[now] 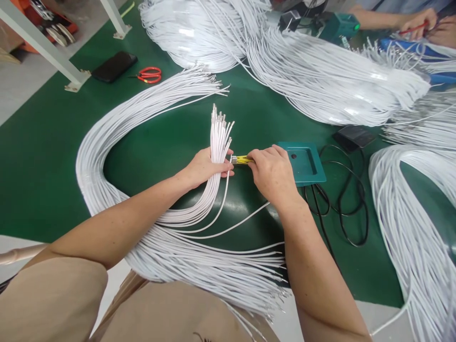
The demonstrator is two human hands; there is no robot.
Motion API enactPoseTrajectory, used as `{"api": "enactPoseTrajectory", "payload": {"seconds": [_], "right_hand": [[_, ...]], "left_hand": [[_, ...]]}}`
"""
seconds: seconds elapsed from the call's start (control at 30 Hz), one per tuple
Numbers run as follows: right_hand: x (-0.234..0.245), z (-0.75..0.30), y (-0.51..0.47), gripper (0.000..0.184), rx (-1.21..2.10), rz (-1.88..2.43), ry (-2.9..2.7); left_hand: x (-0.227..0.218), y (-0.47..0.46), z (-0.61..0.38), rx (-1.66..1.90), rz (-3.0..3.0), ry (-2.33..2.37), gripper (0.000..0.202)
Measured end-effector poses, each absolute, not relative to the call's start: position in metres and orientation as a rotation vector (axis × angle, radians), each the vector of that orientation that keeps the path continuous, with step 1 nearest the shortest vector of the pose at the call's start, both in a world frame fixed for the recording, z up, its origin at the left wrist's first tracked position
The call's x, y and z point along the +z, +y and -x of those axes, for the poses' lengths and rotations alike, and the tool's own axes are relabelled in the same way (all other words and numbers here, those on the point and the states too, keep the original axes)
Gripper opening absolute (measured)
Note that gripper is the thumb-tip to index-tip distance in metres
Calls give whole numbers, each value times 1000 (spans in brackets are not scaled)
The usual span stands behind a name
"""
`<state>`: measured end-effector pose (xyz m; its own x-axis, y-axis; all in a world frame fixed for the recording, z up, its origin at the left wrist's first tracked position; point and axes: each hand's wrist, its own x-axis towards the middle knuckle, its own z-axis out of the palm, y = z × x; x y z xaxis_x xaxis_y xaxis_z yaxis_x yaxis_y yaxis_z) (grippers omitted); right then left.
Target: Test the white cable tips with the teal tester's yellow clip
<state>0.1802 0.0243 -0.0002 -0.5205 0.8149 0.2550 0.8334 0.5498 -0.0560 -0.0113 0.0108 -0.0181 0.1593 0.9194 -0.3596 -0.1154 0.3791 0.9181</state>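
My left hand [206, 167] is closed around a bundle of thin white cables [218, 142] whose metal-tipped ends stand up above my fingers. My right hand [272, 172] is closed on a small yellow tool [242, 160], whose tip meets one cable end at my left thumb. The cables loop left in a big arc [96, 147] over the green table [53, 156] and come back under my forearms.
A teal tray [306, 164] lies just right of my right hand, with black cords [342, 204] beside it. Large white cable bundles [320, 80] fill the far and right side. Red scissors [149, 74] and a black phone [114, 66] lie far left. Another person's hands [416, 23] work at the top right.
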Motion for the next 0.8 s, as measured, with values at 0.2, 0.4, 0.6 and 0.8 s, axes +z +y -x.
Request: {"api": "enactPoseTrajectory", "payload": {"seconds": [0.2,0.4,0.6,0.8], "right_hand": [[-1,-181,28,19,-120,1357,-2521],[-3,-180,31,21,-144,1374,-2479],[3,-182,27,15,-175,1418,-2443],[-4,-198,30,36,-377,1730,-2167]], "left_hand": [[-18,11,9,901,-947,1236,44],[-26,14,8,900,-1040,1302,44],[-30,16,9,871,-1099,1312,48],[-27,15,14,854,-1018,1265,48]]}}
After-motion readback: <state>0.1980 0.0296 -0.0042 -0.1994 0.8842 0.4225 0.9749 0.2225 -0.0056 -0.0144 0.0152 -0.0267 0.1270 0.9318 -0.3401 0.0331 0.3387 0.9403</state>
